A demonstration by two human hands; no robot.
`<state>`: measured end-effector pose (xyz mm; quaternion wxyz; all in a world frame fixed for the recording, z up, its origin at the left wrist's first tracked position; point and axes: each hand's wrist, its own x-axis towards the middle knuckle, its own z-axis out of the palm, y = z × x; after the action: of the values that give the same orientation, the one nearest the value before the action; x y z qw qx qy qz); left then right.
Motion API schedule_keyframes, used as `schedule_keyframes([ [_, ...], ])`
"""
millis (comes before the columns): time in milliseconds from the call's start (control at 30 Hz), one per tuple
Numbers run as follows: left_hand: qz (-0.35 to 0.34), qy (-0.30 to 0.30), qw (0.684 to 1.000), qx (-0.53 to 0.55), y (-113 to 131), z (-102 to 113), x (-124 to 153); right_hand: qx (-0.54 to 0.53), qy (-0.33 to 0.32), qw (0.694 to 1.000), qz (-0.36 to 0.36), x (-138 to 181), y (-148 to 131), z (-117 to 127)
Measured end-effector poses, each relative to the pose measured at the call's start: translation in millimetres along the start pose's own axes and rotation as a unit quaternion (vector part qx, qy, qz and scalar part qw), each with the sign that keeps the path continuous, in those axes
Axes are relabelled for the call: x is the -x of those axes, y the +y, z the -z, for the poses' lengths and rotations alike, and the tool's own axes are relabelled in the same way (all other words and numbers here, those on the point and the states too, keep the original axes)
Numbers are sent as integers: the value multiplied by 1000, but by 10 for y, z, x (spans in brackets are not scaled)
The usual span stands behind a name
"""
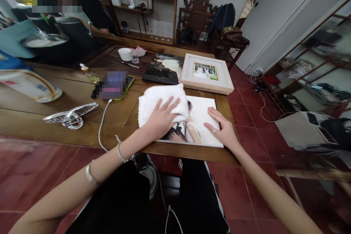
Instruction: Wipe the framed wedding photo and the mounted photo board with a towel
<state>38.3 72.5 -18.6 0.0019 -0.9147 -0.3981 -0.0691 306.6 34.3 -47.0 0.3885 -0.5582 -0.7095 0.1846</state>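
Observation:
A folded white towel point(161, 97) lies over the left part of a white photo panel point(204, 131), which shows a printed picture of people. My left hand point(163, 117) rests on the towel with fingers spread flat, pressing it against the panel. At the panel's right edge, my right hand point(221, 128) touches the white surface, fingers stretched out and thumb apart; it wears a ring. The towel and my left hand hide part of the picture. Just behind lie a dark photo album or print point(164, 67) and a cream picture frame point(207, 71) holding a small photo.
A phone point(115, 84) with a charging cable point(103, 120), a silver hair clip point(71, 115) and a dropper bottle point(89, 73) lie left on the wooden table point(120, 131). A white bowl point(125, 54) stands farther back. Another person point(93, 3) is at the far left.

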Motion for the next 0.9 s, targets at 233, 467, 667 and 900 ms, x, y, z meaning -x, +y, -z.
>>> schedule_keyframes([
  [233, -160, -33, 986, 31, 595, 128, 553, 42, -2, 999, 19, 13, 17, -11],
  [467, -114, -63, 990, 59, 276, 144, -32, 42, -12, 999, 30, 5, 34, -13],
  [667, -162, -29, 968, 190, 119, 206, -910, 50, -9, 998, 38, 16, 45, -8],
  [900, -171, -38, 961, 213, 361, 264, -1464, 60, -6, 998, 26, 16, 59, -4],
])
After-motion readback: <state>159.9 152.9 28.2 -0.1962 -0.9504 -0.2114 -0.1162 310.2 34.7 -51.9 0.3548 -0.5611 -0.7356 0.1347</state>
